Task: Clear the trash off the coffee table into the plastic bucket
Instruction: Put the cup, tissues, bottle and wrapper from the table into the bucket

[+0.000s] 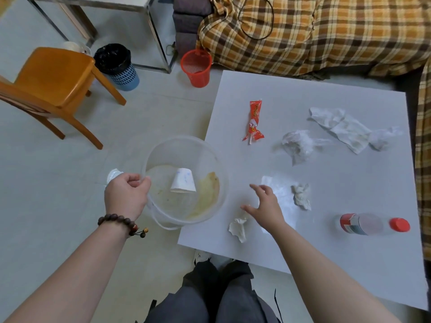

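My left hand grips the rim of a clear plastic bucket, held beside the left edge of the white coffee table. A white paper cup lies upside down inside the bucket. My right hand hovers open over the table's near left part, above a clear plastic wrapper. Around it lie crumpled tissues. Farther off are a red snack wrapper, a crumpled clear bag, a large white paper and a red-capped plastic bottle.
An orange wooden chair stands on the floor at left. Behind it are a blue bin with a black liner and a red mesh basket. A plaid-covered sofa borders the table's far and right sides.
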The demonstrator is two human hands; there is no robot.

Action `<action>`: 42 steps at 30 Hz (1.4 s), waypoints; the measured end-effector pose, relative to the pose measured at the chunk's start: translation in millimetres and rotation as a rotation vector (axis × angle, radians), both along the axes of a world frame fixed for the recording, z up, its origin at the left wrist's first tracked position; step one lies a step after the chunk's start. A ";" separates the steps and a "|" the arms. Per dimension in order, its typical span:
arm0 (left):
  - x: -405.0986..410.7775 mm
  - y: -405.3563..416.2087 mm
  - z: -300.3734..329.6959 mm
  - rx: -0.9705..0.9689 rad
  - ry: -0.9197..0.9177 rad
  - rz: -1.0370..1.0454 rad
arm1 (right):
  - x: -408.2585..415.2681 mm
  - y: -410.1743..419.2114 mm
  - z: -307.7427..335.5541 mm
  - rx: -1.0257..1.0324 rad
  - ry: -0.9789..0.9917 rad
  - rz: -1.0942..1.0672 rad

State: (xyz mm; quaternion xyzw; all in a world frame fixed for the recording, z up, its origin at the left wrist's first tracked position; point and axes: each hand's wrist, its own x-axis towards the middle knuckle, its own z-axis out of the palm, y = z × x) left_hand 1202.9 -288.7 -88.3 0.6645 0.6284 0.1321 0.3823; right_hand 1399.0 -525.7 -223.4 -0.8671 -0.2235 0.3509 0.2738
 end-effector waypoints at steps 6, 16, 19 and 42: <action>-9.9 7.2 -8.4 0.050 0.005 0.007 | -37.4 -5.6 -78.5 -0.232 0.006 0.187; -7.2 17.4 -30.9 0.074 0.017 -0.040 | -45.1 4.5 -123.1 -0.275 -0.112 0.086; 0.6 18.2 -31.3 0.073 0.033 -0.071 | -38.0 6.5 -101.4 -0.144 -0.066 -0.100; 75.9 -9.5 2.2 -0.063 -0.064 -0.248 | 5.1 31.2 78.6 0.306 -0.150 -0.337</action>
